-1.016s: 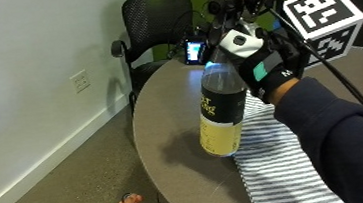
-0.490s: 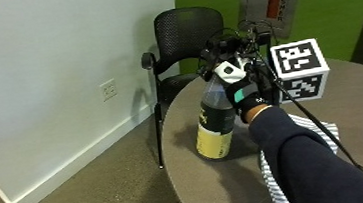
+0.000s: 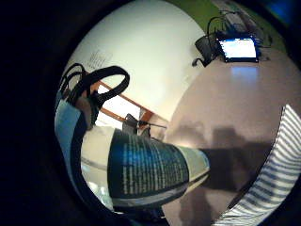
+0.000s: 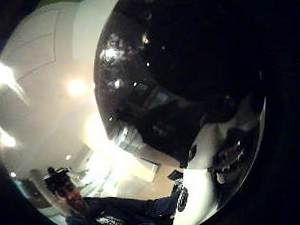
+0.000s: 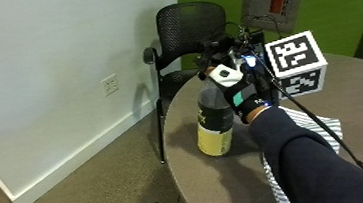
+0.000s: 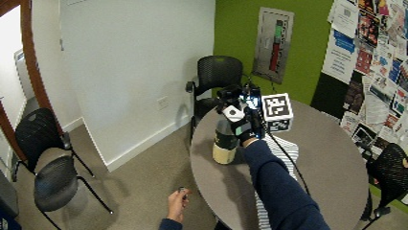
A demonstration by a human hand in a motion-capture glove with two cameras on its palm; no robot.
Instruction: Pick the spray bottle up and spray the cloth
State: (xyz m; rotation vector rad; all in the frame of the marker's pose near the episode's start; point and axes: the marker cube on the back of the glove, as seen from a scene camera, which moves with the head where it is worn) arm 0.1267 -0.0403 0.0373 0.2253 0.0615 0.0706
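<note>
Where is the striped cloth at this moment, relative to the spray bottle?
In the outside view, the striped cloth lies flat on the round table, just beside the spray bottle, under the forearm of the gloved right hand that grips the bottle's top.

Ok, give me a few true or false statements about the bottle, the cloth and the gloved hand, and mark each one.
1. The spray bottle stands upright on the round table. True.
2. The gloved right hand grips the bottle near its top. True.
3. The striped cloth is draped over the bottle. False: it lies flat on the table beside the bottle.
4. The bottle is lifted well clear of the table. False: its base appears to rest on the table.
5. A black chair stands behind the table. True.
</note>
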